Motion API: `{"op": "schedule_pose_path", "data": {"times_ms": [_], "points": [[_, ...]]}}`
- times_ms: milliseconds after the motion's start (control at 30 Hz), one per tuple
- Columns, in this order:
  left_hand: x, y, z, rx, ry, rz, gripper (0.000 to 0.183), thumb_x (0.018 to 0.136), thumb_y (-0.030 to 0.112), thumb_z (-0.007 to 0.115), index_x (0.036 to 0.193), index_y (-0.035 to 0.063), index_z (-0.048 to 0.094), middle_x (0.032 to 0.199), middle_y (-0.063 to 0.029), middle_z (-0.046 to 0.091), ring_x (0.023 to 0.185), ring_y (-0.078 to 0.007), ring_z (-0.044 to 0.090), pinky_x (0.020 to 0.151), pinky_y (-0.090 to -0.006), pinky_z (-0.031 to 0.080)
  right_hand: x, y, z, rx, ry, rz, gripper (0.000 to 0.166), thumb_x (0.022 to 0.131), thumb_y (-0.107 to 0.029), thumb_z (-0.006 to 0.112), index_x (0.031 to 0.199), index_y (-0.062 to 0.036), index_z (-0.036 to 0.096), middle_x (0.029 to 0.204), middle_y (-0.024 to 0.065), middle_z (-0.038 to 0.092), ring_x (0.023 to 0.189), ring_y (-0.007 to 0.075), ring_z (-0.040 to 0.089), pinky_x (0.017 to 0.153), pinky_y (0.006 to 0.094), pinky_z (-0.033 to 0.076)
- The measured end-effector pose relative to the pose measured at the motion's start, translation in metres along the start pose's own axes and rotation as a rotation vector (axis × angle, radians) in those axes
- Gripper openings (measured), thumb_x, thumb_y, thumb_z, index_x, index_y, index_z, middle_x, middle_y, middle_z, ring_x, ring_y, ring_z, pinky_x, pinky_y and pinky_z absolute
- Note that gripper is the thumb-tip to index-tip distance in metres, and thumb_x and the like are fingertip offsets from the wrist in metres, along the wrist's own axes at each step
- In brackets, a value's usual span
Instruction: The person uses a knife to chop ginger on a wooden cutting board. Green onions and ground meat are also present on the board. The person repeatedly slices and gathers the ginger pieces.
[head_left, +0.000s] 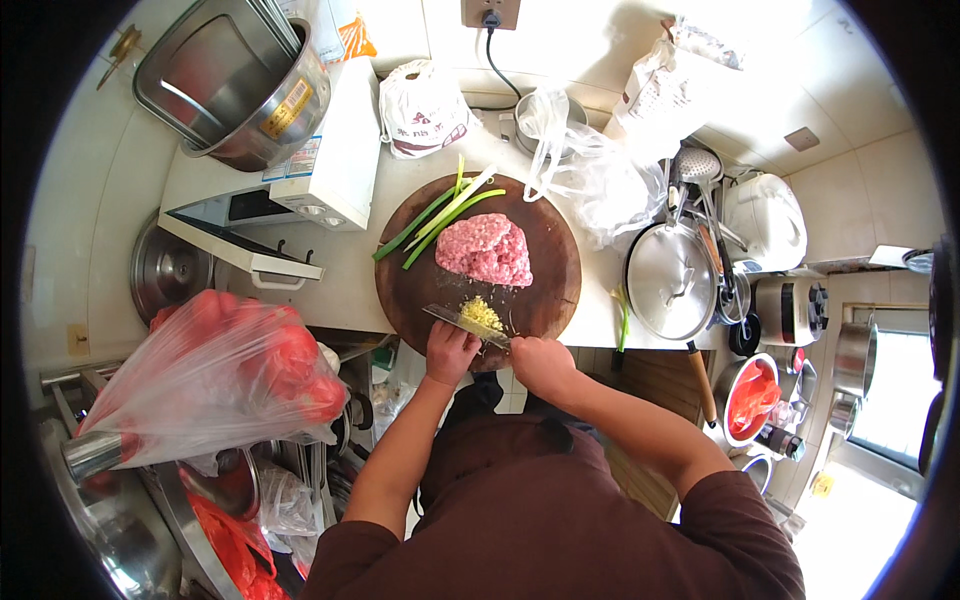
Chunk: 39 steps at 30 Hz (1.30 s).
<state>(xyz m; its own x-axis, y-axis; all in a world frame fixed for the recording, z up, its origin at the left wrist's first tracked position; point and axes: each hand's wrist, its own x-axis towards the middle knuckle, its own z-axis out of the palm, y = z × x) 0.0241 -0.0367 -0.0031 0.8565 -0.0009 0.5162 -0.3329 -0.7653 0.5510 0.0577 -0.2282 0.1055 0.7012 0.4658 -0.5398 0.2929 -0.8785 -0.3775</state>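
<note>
On a round wooden chopping board lies a cleaver, its blade tilted and its handle hidden inside my right hand, which grips it. My left hand touches the near side of the blade with its fingertips; whether it pinches the steel cannot be told. Just past the blade is a small heap of finely chopped pale yellow bits, perhaps ginger or garlic. Beyond that sits a mound of pink minced meat. Several green onion stalks lie at the board's far left.
A white oven with its door hanging down stands left, under a steel pot. Closer on that side hangs a plastic bag of red things. To the right are a lidded pan, its wooden handle jutting past the counter, and plastic bags.
</note>
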Motion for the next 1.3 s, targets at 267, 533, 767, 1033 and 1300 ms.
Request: {"op": "schedule_pose_path", "data": {"times_ms": [267,533,767,1033,1300], "points": [[-0.003,-0.007,0.004,-0.002,-0.021,-0.028,0.016,0.071,0.003,0.072,0.083,0.0059,0.063,0.081,-0.0109,0.058,0.079,-0.0342,0.058,0.075,-0.0445,0.051,0.006,-0.004,0.006,0.039,0.006,-0.003,0.022,0.093,-0.018,0.053,0.092,-0.0007,0.067,0.091,0.0244,0.072,0.085,0.0425,0.072,0.075,0.0531,0.057],[-0.008,-0.006,0.006,-0.004,-0.020,-0.025,0.018,0.068,0.002,0.072,0.085,0.0056,0.065,0.083,-0.0109,0.059,0.079,-0.0329,0.058,0.074,-0.0439,0.051,0.011,-0.007,0.005,0.039,-0.024,0.035,0.021,0.090,-0.014,0.054,0.092,-0.0003,0.070,0.093,0.0241,0.073,0.087,0.0411,0.073,0.077,0.0511,0.059],[-0.008,-0.005,0.003,0.004,-0.022,-0.021,0.018,0.069,0.003,0.073,0.086,0.0049,0.065,0.086,-0.0110,0.060,0.081,-0.0334,0.059,0.075,-0.0439,0.051,0.007,-0.020,-0.011,0.034,-0.049,0.048,0.021,0.089,-0.012,0.055,0.092,-0.0004,0.072,0.096,0.0245,0.073,0.089,0.0405,0.073,0.079,0.0494,0.059],[-0.010,-0.008,0.003,0.001,-0.085,-0.035,0.018,0.071,0.005,0.072,0.087,0.0036,0.064,0.089,-0.0125,0.061,0.086,-0.0339,0.059,0.080,-0.0440,0.052,0.010,-0.017,0.004,0.071,-0.025,0.059,0.022,0.089,-0.014,0.056,0.094,-0.0003,0.072,0.094,0.0244,0.073,0.090,0.0412,0.073,0.080,0.0510,0.059],[-0.015,0.011,-0.024,0.071,-0.074,-0.115,0.039,0.071,0.010,0.077,0.108,0.0029,0.066,0.106,-0.0159,0.064,0.098,-0.0361,0.062,0.087,-0.0421,0.053,0.026,0.006,0.028,0.137,0.077,0.042,0.035,0.099,-0.033,0.053,0.090,-0.0021,0.069,0.085,0.0243,0.071,0.082,0.0451,0.069,0.078,0.0554,0.056]]}}
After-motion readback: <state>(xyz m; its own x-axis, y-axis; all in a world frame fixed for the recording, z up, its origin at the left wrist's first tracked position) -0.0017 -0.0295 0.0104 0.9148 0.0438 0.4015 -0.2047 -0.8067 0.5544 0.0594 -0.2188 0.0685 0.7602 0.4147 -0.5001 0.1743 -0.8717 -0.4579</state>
